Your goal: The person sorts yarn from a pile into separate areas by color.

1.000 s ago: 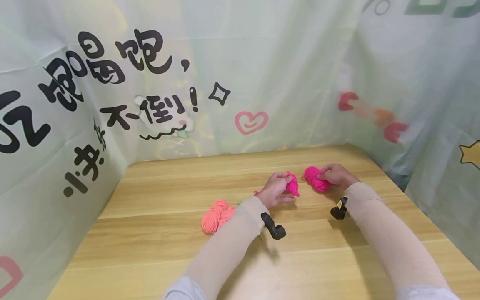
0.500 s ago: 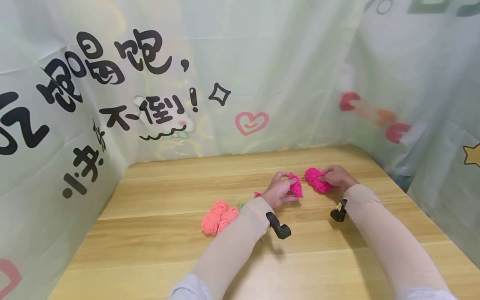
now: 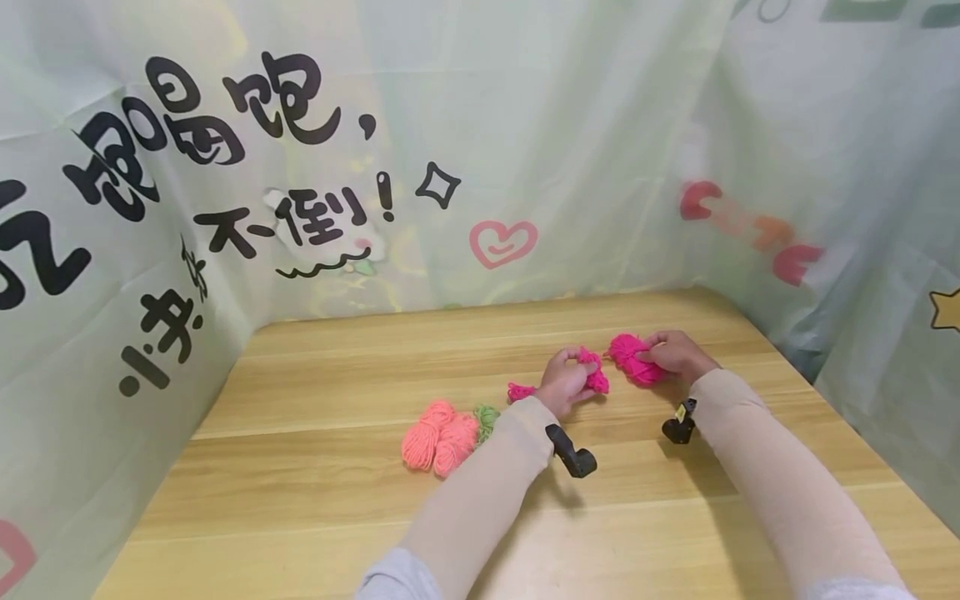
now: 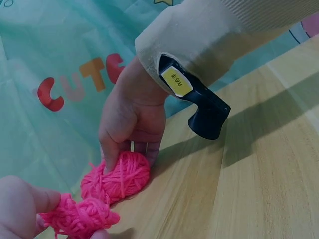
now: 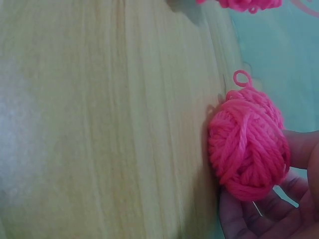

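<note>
My left hand (image 3: 566,385) pinches a small bunch of hot pink yarn (image 3: 595,372) between thumb and fingers; loose loops show along it in the left wrist view. Just to its right, my right hand (image 3: 678,356) grips a larger hot pink yarn ball (image 3: 632,358), thumb on one side and fingers curled under the other. A small loop (image 5: 242,78) sticks out from that ball's end in the right wrist view. A narrow gap separates the two pink pieces in the head view. Another bit of pink yarn (image 3: 519,392) peeks out behind my left wrist.
Two coral yarn skeins (image 3: 429,437) lie side by side left of my left forearm. Green yarn (image 3: 486,421) sits against them, partly hidden by the sleeve. The wooden table (image 3: 300,492) ends at a printed cloth backdrop (image 3: 600,167).
My left hand has shifted slightly right with its pink yarn, closer to the ball. More of the coral and green yarn shows beside the forearm. The right hand has barely moved.
</note>
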A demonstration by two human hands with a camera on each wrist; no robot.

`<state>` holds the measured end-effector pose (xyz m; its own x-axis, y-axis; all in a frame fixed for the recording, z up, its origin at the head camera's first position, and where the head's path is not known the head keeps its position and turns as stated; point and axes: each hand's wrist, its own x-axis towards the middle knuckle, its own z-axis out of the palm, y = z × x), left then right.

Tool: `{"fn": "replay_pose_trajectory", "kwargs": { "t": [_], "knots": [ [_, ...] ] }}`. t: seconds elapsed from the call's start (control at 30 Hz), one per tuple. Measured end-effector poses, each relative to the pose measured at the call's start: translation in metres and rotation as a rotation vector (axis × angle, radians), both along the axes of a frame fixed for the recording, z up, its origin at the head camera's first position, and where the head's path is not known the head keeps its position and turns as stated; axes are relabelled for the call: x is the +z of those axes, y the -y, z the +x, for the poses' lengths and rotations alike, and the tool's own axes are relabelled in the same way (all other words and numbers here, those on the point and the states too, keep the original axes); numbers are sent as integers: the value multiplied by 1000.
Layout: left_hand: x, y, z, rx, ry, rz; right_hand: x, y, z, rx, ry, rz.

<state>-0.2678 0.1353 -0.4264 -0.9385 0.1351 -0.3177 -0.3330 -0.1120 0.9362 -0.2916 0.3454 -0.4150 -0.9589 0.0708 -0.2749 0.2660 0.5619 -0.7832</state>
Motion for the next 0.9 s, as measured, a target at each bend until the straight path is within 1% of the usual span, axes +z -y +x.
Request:
{"fn": "replay_pose_trajectory", "kwargs": {
  "t": [0.17, 0.23, 0.3, 0.53, 0.73, 0.83, 0.9],
  "knots": [
    [-1, -6, -1, 100, -20, -90, 2, 0, 2, 24, -13, 47],
    [-1, -9, -1, 127, -22, -103, 3, 0, 3, 36, -19, 64],
    [-2, -11, -2, 137, -27, -101, 4, 0, 3, 41, -20, 64],
    [-3, -19, -2, 92, -32, -112, 8, 0, 4, 47, 18, 8],
    [-2, -25, -4, 56, -3, -85, 11, -1, 5, 81, 53, -72],
    [-1, -26, -5, 28, 4, -65, 14, -1, 6, 92, 64, -75],
    [-2, -27, -6, 7, 11, -27, 15, -2, 7, 94, 74, -81]
  ]
}}
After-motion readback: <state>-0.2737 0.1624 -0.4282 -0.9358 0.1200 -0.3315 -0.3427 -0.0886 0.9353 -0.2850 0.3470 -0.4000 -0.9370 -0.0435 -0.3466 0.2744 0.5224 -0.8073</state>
